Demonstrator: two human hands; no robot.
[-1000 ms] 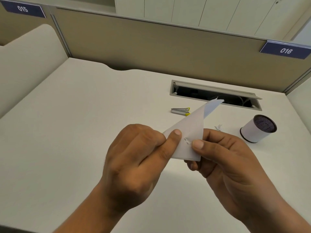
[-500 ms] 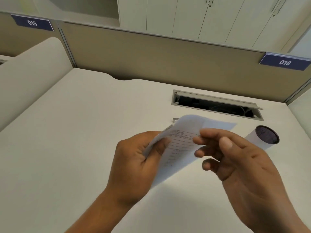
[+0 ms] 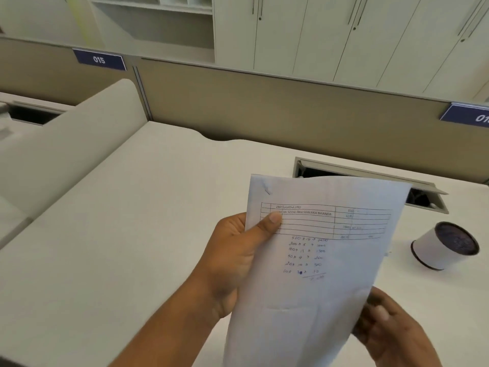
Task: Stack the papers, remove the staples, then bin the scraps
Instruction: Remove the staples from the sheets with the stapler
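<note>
Holding paper [image 3: 312, 260] over white desk [image 3: 132, 234], cabinets [image 3: 344, 35] behind

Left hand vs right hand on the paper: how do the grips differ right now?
The left hand holds the paper high on its left edge, thumb pressed on the printed face beside the table; the right hand sits low at the right edge, mostly hidden behind the sheet. The left hand's grip is plainly shut; the right hand's fingers are blurred, so its hold is unclear. Both are bare and raised above the desk.
</note>
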